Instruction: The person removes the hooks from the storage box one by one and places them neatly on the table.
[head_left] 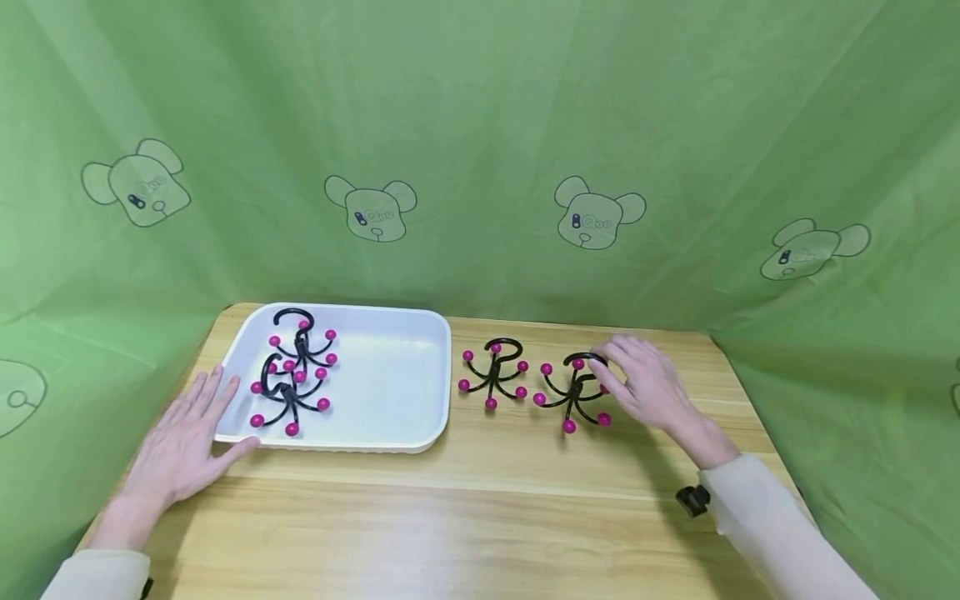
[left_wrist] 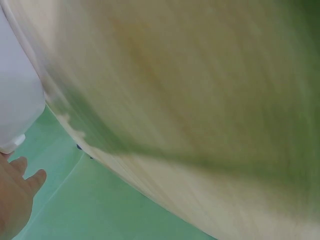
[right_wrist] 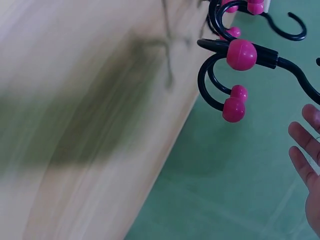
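My right hand (head_left: 648,383) pinches the hook of a black multi-arm hook hanger (head_left: 576,392) with pink ball tips. In the right wrist view, that hanger's pink balls (right_wrist: 242,55) show close up beside the fingers. A similar hook hanger (head_left: 492,375) stands just left of it on the table. Two more, a rear hanger (head_left: 302,342) and a front hanger (head_left: 289,396), sit close together in the left part of a white tray (head_left: 390,375). With fingers spread, my left hand (head_left: 183,442) rests at the tray's left front corner.
The wooden table (head_left: 465,533) carries the tray at its left rear. Behind and on both sides hangs a green curtain (head_left: 480,100) with bear-head prints, close to the table's back edge.
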